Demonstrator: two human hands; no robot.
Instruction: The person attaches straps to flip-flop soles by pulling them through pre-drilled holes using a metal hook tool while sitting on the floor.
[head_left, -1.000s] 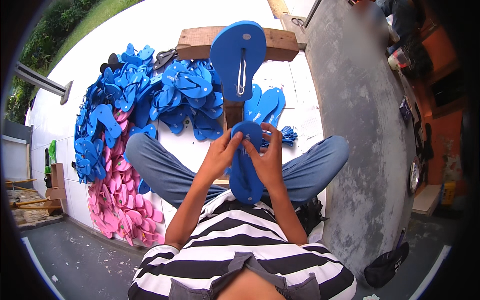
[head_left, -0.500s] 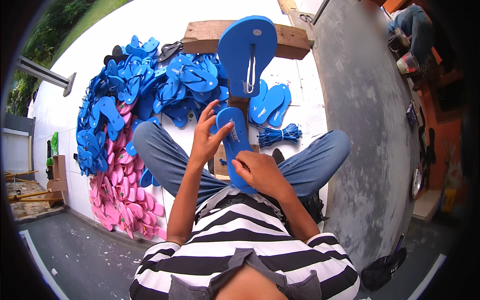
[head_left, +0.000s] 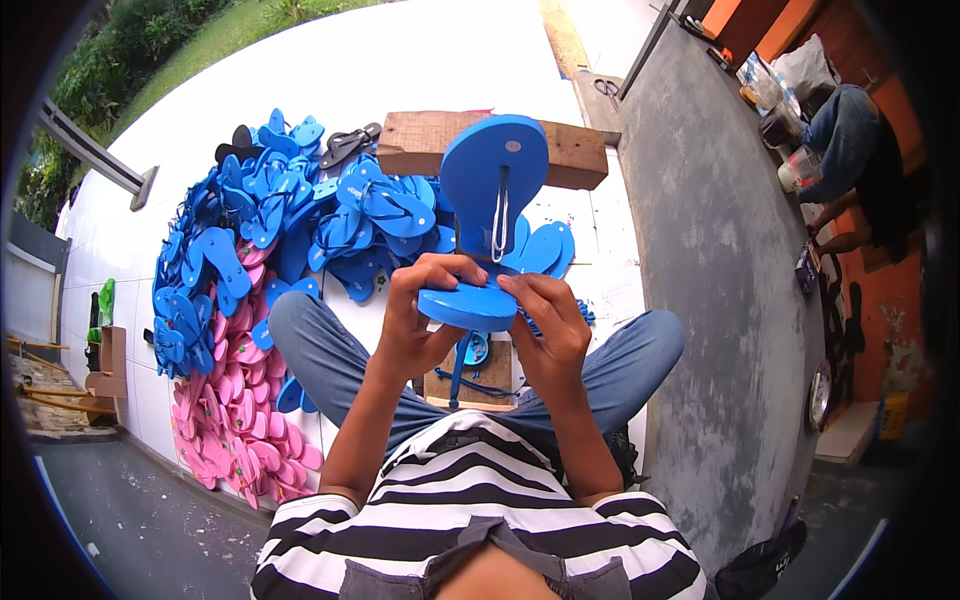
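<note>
I hold the blue flip-flop sole (head_left: 468, 312) above and between my knees (head_left: 652, 345), rounded end toward me, long axis foreshortened, running away. Left grip (head_left: 412, 312) closed on its left side; right grip (head_left: 555, 325) pinches its right edge. Blue strap (head_left: 458, 378) hangs beneath.

From the person's head, the left of two side-by-side fisheye cameras looks down and somewhat forward, upright and unmirrored, with the striped shirt (head_left: 480, 472) nearest at the lower edge and the left hand (head_left: 408, 322) and right hand (head_left: 552, 325) close, about mid-frame. The wide view reaches past the wooden beam (head_left: 580, 162) to the grass (head_left: 220, 55) at upper left, curving toward a dark rim; depth at the shadowed far right seems hard to judge.
</note>
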